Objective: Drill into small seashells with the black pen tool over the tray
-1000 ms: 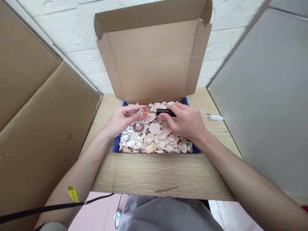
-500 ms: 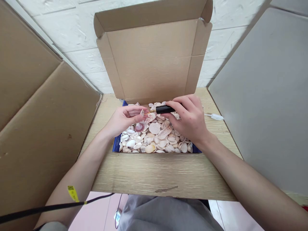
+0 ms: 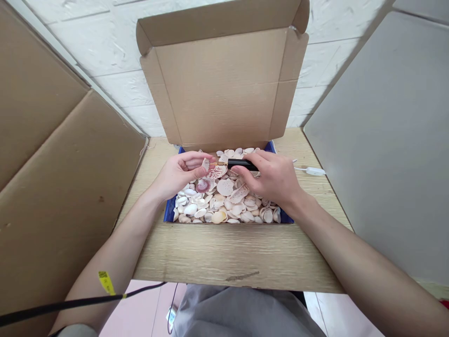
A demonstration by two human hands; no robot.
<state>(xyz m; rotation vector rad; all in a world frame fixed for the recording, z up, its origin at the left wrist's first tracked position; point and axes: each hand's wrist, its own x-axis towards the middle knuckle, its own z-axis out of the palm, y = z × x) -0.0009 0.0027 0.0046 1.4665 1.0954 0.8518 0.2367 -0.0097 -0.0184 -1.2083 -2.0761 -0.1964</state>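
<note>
At the centre of the frame, the left hand (image 3: 179, 174) pinches a small pale shell (image 3: 205, 164) between thumb and fingers; to its right, the right hand (image 3: 275, 178) grips a black cylindrical tool (image 3: 241, 164), its brass-coloured tip (image 3: 220, 164) pointing left at that shell; whether they touch, I cannot tell; beneath both hands, white, cream and pinkish shells (image 3: 225, 187) fill a blue-sided cardboard box (image 3: 170, 210); its plain brown cardboard lid (image 3: 224, 86) stands open at upper centre.
</note>
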